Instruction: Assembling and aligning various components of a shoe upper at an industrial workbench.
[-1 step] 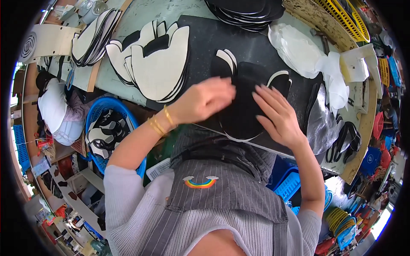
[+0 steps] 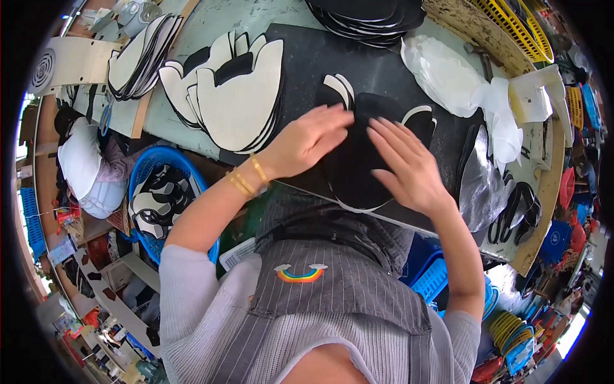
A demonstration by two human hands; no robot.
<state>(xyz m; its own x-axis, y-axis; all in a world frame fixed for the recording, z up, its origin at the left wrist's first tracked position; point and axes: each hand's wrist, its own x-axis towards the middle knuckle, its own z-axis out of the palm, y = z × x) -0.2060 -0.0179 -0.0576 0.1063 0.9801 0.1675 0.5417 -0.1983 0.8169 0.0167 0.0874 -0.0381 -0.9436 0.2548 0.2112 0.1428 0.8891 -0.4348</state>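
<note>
Two bare hands lie flat on one black cut piece (image 2: pixel 358 169), a rounded sheet resting on the black mat (image 2: pixel 384 70) that covers the middle of the worktable. The left hand (image 2: pixel 307 142) presses the piece's left edge with fingers spread and open, gripping nothing; two gold bangles (image 2: pixel 249 178) circle its wrist. The right hand (image 2: pixel 409 166) rests on the piece's right side, fingers likewise stretched out and unclenched. Two white-edged pieces peek from under the black piece, one above it (image 2: pixel 338 86) and one to its right (image 2: pixel 419 115). Left of the black piece sits one fanned stack of white pieces (image 2: pixel 240 96); farther left, a second stack (image 2: pixel 137 57) leans at the table's edge. Above the piece, one black stack (image 2: pixel 371 16) lies at the mat's far edge. Below-left of the piece, off the table, one blue basket (image 2: pixel 150 169) holds more cut pieces. Bare mat stays open between the white stack and the black piece.
</note>
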